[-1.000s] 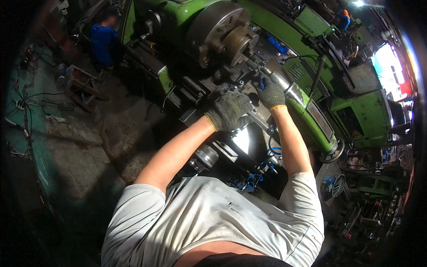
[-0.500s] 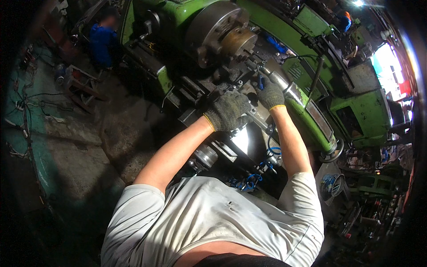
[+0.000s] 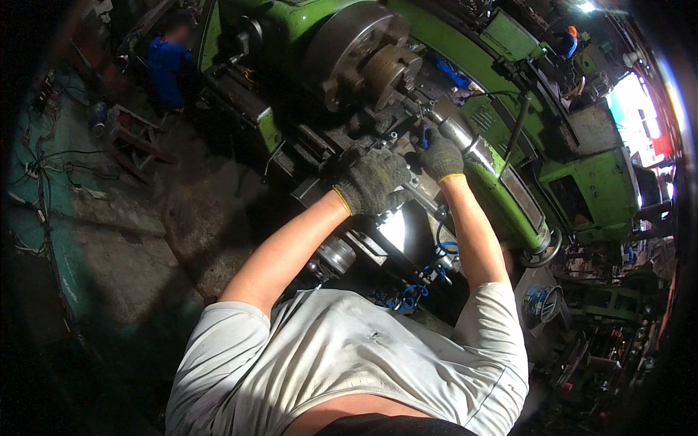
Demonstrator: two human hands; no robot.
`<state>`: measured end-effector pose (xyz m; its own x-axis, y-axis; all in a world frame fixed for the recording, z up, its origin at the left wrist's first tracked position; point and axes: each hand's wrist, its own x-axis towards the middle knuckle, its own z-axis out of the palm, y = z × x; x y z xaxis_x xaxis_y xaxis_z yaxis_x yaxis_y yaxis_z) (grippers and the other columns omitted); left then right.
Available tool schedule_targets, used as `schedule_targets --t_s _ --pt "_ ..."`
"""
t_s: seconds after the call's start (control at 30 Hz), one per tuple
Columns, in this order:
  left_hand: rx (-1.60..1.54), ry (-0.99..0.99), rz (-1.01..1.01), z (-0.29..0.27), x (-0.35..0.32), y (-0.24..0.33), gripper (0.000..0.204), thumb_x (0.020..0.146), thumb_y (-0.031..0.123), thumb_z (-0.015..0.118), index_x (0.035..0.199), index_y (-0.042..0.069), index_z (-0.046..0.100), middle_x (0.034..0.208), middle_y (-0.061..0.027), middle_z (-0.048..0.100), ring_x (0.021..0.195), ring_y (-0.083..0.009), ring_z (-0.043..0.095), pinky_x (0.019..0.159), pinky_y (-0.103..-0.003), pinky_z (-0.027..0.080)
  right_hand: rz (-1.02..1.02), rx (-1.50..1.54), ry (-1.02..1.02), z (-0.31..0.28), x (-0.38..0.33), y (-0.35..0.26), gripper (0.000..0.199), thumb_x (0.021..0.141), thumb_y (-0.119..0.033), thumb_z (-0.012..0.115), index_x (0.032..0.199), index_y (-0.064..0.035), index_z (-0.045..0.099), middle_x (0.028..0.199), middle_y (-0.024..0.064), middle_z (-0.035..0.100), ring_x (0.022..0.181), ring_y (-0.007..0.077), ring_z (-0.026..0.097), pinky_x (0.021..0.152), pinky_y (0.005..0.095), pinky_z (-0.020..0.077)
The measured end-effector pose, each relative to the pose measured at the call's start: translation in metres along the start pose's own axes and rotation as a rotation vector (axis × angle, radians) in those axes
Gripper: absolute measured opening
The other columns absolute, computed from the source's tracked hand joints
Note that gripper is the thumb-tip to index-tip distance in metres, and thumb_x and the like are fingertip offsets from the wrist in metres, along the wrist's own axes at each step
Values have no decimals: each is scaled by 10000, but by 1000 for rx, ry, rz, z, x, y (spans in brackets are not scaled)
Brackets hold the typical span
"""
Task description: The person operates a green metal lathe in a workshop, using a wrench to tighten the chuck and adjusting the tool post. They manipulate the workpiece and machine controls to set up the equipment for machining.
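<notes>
In front of me is a green lathe [image 3: 280, 25] with a large dark chuck [image 3: 336, 54] and a round metal workpiece [image 3: 384, 73] on its face. My left hand [image 3: 373, 179], in a dark knitted glove, curls over the tool carriage below the chuck; what its fingers grip is hidden. My right hand [image 3: 440, 154], gloved too, is closed round a small blue-bodied tool [image 3: 424, 136] that looks like an air blow gun. It is beside the tailstock's bright metal quill [image 3: 456, 132], with the workpiece up and to the left.
A coiled blue hose [image 3: 413, 296] hangs below the carriage. The green tailstock [image 3: 520, 207] with its handwheel [image 3: 544, 248] stands right of my forearm. A person in blue [image 3: 167, 69] is at the far left, another [image 3: 569, 42] at the far right. Cables [image 3: 43, 171] lie on the left floor.
My right hand has shifted slightly down and left with the blue tool. The workpiece's shading and outline differ. My left hand stays put. The far-right person has moved a little right.
</notes>
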<state>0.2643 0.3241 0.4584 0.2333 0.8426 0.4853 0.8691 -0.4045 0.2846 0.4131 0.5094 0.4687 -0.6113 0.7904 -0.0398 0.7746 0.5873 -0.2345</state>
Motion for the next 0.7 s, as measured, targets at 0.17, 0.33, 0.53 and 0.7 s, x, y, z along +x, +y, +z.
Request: schedule_targets --t_s 0.17,0.33,0.53,0.7 --pt "-6 9 3 0 0 0 475 934 498 638 1138 74 697 1165 -176 696 1128 -356 636 1042 -501 456 0 69 46 -2 -2 -8 735 809 -435 781 1438 -155 526 1143 240 720 1059 423 699 927 495 539" --pt "-25 7 -16 -4 0 1 480 924 502 650 1132 74 707 1173 -177 698 1139 -357 636 1054 -503 452 12 71 68 0 -4 -12 701 773 -389 800 1393 -146 582 1151 212 725 1063 402 700 932 481 545" --pt "7 216 57 6 0 -2 340 855 429 703 1002 123 727 1025 -125 687 1014 -316 639 927 -490 474 -26 30 92 9 -1 -6 701 776 -380 794 1404 -154 581 1229 192 704 1096 393 689 946 474 549" --pt "14 193 64 9 0 -3 356 856 437 700 1016 119 719 1020 -127 677 1008 -320 634 924 -489 474 -52 48 112 12 0 -3 712 766 -373 804 1410 -165 582 1236 188 702 1099 390 687 946 473 551"
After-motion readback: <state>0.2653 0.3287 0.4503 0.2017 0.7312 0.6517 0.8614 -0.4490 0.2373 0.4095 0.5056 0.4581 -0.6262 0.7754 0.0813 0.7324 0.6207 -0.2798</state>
